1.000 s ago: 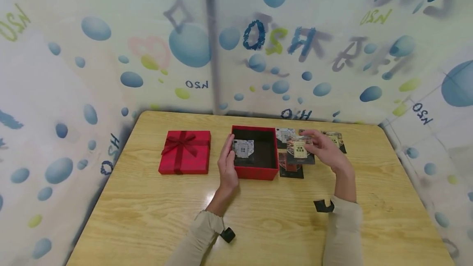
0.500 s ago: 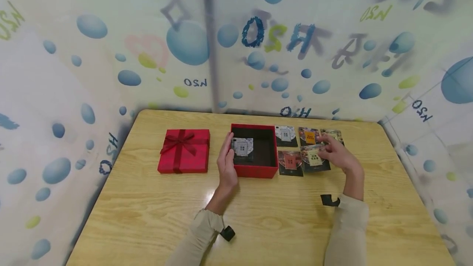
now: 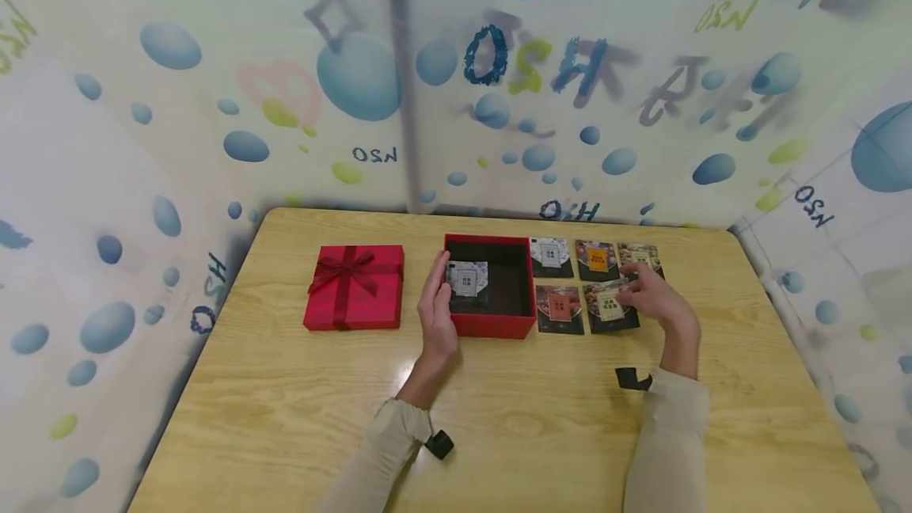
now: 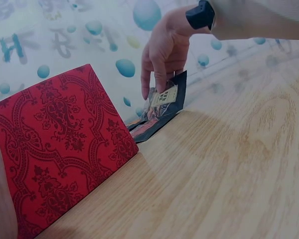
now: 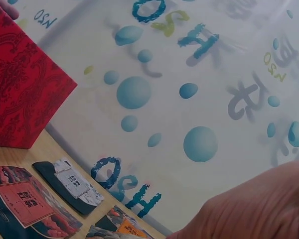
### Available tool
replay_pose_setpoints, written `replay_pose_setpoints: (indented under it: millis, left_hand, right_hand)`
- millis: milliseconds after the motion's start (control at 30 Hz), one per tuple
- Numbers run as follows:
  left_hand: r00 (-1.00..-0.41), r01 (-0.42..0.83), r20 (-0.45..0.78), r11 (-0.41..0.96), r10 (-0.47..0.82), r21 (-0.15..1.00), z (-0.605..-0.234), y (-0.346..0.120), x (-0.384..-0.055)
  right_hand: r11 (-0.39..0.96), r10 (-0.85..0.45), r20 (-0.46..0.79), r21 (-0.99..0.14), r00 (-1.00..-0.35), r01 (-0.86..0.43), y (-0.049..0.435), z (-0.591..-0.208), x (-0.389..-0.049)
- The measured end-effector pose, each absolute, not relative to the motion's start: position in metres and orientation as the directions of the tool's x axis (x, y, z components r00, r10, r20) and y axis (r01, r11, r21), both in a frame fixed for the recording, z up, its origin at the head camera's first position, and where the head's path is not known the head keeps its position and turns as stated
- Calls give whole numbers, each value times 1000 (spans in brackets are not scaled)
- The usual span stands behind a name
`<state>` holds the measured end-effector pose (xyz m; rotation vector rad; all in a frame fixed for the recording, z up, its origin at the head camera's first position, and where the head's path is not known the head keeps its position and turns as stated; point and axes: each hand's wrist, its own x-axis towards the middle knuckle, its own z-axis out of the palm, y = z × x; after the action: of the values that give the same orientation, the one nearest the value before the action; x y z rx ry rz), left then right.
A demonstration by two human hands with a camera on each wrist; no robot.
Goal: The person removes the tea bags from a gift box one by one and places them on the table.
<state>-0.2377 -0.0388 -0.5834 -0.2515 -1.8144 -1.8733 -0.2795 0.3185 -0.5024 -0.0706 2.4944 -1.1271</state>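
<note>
In the head view, my left hand [image 3: 436, 319] rests along the left wall of an open red box [image 3: 494, 327], its fingers fairly straight. A grey-labelled sachet [image 3: 466, 282] lies inside that box. To the right, my right hand [image 3: 661, 298] pinches a dark sachet with a pale yellow label [image 3: 609, 307] by its upper right part. The left wrist view shows this sachet [image 4: 164, 102] tilted, its lower edge at or near the tabletop. Close by lies a red-labelled sachet [image 3: 559, 310]. In the right wrist view, my right hand [image 5: 254, 209] hides the sachet it holds.
Behind the held sachet lie a white-labelled sachet [image 3: 552, 257], an orange-labelled sachet [image 3: 597, 260] and another pale-labelled sachet [image 3: 640, 255]. A red lid with a bow [image 3: 355, 289] sits left of the box. A patterned wall covering [image 3: 541, 101] borders the wooden table [image 3: 513, 418].
My right hand has moved right with the yellow-labelled sachet and lowered it beside the red-labelled one, uncovering the red- and orange-labelled sachets. My left hand has stayed at the box.
</note>
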Motion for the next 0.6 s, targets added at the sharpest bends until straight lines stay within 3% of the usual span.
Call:
replay_pose_setpoints:
  millis: [600]
  left_hand:
    - [-837, 494, 492, 59, -238, 868, -587, -40, -240]
  right_hand:
    - [715, -95, -454, -650, -886, 256, 319, -505, -280]
